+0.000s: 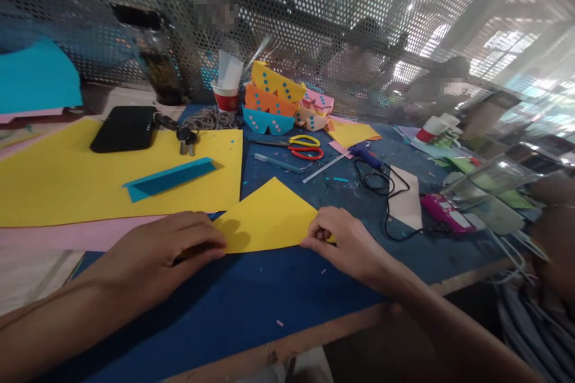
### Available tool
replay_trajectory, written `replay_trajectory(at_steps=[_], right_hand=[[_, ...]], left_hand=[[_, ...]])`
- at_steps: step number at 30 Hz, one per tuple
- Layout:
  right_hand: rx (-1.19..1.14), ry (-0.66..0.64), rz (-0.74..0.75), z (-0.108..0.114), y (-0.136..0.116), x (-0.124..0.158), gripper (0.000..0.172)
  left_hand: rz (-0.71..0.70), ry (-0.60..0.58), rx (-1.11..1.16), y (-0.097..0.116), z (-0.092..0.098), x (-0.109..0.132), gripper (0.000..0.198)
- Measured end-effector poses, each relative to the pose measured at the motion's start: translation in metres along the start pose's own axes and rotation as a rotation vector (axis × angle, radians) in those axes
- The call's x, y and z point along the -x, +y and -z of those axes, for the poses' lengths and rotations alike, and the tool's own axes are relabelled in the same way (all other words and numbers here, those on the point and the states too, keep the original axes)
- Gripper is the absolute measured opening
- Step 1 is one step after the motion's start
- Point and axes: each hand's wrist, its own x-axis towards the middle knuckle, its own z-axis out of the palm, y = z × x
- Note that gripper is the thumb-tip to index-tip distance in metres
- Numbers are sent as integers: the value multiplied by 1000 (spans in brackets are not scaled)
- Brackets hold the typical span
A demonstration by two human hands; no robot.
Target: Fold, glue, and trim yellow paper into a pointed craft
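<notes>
A yellow paper triangle point(269, 215) lies on the blue table point(251, 305) in front of me. My left hand point(166, 257) rests flat on the triangle's left corner, fingers together and pressing down. My right hand point(345, 242) pinches the triangle's right corner with curled fingers. A large yellow sheet point(81, 179) lies to the left, with a folded blue paper strip point(171, 178) on it.
Red and yellow scissors point(303, 147), a blue pen point(278, 163), a glue gun with black cord point(372, 170) and a pink stapler point(447, 212) lie beyond. Finished paper crafts point(278, 102), a red cup point(225, 96), a black pouch point(123, 128) and keys point(186, 139) stand at the back. Other people sit behind the mesh screen.
</notes>
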Motion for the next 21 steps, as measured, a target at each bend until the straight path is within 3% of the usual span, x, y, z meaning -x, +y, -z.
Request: replay_trajectory(at_steps=[8,21], right_hand=[[38,72,72,0,8,12,22],[14,119,97,4,18,23,25]], left_hand=[[65,-170,97,-3,11,0,25],[116,-133,103,-4,11,-4,30]])
